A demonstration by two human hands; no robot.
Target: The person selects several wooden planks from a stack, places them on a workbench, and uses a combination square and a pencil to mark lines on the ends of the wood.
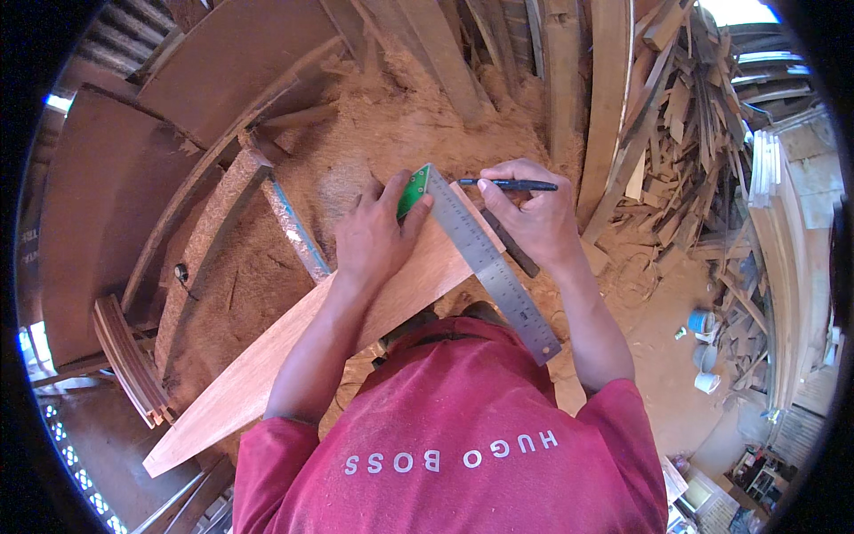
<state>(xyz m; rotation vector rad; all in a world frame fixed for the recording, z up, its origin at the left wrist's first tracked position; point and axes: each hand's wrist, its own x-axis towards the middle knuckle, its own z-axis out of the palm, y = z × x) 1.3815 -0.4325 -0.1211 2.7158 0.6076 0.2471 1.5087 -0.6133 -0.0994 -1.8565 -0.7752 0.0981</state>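
A long reddish wooden board [258, 383] runs slantwise from the lower left to the middle, its narrow end at the lower left. Across its far end lies a try square [485, 260] with a steel ruled blade and a green stock. My left hand [369, 236] grips the green stock, thumb and fingers on either side, pressing it to the board. Between the fingertips of my right hand [544, 218] is a black pen [529, 185]. Its tip points left, close to the square's blade at the board's far corner.
Wood shavings and sawdust [382, 116] cover the ground ahead. A narrow painted timber [294, 227] stands just left of the board. Offcuts are heaped [672, 151] at the far right, near buckets [703, 356]. Curved planks [133, 356] are stacked at left.
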